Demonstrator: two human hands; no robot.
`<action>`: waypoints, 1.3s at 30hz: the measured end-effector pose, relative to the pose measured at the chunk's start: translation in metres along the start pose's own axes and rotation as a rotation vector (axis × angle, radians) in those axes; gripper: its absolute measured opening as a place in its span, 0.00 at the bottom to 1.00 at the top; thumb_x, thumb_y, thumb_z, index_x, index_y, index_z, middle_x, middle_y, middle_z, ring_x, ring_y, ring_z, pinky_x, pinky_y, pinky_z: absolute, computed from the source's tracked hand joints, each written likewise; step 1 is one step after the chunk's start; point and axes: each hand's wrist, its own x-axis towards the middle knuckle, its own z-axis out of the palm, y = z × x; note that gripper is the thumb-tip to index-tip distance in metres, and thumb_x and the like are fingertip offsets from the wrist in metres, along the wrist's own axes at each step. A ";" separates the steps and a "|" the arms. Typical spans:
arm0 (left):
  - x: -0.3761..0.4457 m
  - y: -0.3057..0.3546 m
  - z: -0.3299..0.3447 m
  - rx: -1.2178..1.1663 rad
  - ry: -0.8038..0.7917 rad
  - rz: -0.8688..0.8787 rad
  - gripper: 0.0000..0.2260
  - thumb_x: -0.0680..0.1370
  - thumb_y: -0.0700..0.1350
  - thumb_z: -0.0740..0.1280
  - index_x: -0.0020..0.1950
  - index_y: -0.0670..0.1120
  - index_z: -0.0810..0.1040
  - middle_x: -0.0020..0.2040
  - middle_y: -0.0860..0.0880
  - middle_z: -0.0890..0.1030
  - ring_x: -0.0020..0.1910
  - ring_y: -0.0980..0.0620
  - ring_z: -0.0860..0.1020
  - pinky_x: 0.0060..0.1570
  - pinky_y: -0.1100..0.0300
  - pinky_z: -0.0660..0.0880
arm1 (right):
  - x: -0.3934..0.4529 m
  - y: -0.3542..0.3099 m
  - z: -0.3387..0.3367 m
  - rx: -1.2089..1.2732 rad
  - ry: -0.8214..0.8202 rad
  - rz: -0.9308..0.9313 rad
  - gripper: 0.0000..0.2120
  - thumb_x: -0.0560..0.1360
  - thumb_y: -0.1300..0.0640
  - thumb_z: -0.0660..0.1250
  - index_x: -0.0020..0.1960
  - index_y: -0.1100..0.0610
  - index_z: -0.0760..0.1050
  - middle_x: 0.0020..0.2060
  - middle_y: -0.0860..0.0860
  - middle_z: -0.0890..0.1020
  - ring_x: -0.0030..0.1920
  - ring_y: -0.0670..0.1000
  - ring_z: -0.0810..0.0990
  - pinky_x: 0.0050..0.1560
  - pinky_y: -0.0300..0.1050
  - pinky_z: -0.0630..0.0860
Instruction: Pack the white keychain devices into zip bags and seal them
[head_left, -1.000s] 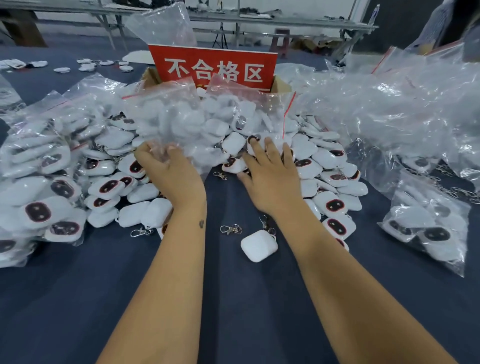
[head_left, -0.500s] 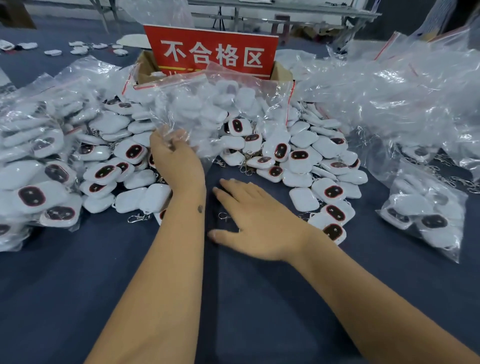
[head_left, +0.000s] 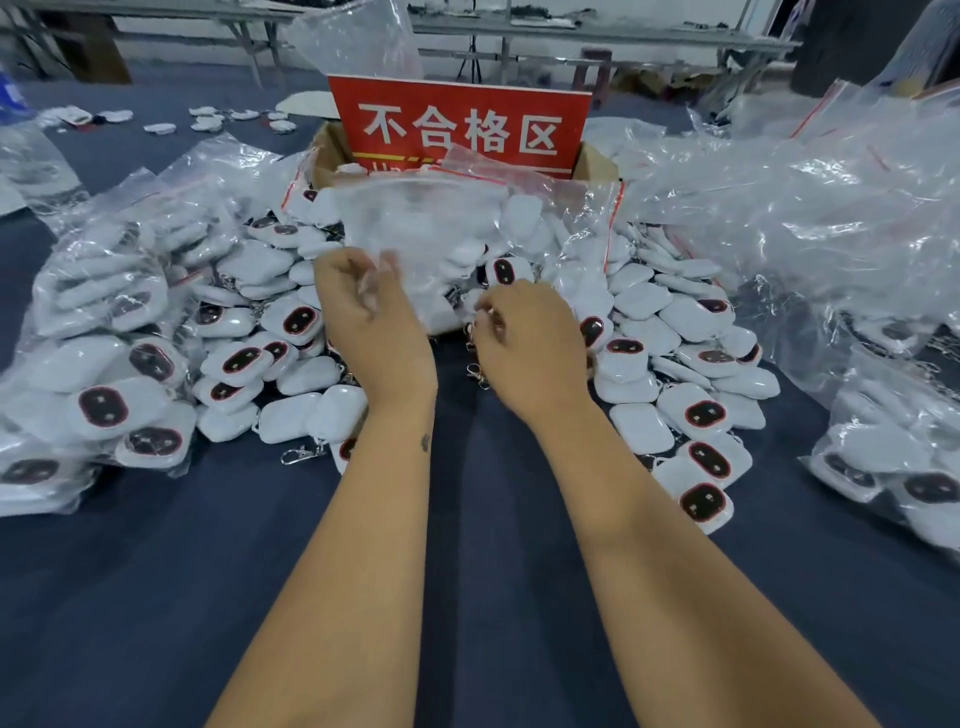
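Right hand (head_left: 530, 348) risen, dark blue tablecloth (head_left: 156, 597)

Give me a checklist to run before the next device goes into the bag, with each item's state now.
1. Left hand grips the zip bag: ok.
2. Bag mouth open toward the right hand: cannot tell, the plastic is crumpled and blurred.
3. Right hand holds a device: cannot tell; fingers are curled, with a metal clasp hanging below.
4. Loose devices within reach: ok, piled either side of the hands.
5. Bag kept clear of the reject box behind it: ok.
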 end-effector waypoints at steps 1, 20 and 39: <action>-0.002 0.000 0.001 0.034 -0.038 0.099 0.12 0.78 0.33 0.60 0.44 0.51 0.69 0.45 0.54 0.75 0.48 0.64 0.76 0.58 0.61 0.74 | -0.003 0.002 -0.005 0.184 0.071 0.067 0.09 0.78 0.55 0.61 0.43 0.55 0.77 0.38 0.47 0.74 0.44 0.50 0.74 0.43 0.43 0.65; -0.019 0.009 -0.001 0.703 0.036 0.569 0.41 0.59 0.26 0.53 0.68 0.58 0.65 0.70 0.40 0.66 0.70 0.43 0.65 0.69 0.48 0.53 | 0.010 0.004 -0.030 1.541 0.178 0.674 0.12 0.77 0.71 0.59 0.42 0.59 0.77 0.34 0.52 0.81 0.33 0.50 0.82 0.37 0.44 0.79; -0.008 -0.009 -0.001 0.563 -0.408 0.313 0.15 0.70 0.29 0.55 0.40 0.46 0.75 0.48 0.48 0.72 0.46 0.54 0.70 0.44 0.75 0.64 | 0.007 0.003 -0.023 0.818 0.097 0.574 0.09 0.77 0.60 0.68 0.38 0.53 0.76 0.32 0.52 0.81 0.31 0.50 0.79 0.42 0.52 0.80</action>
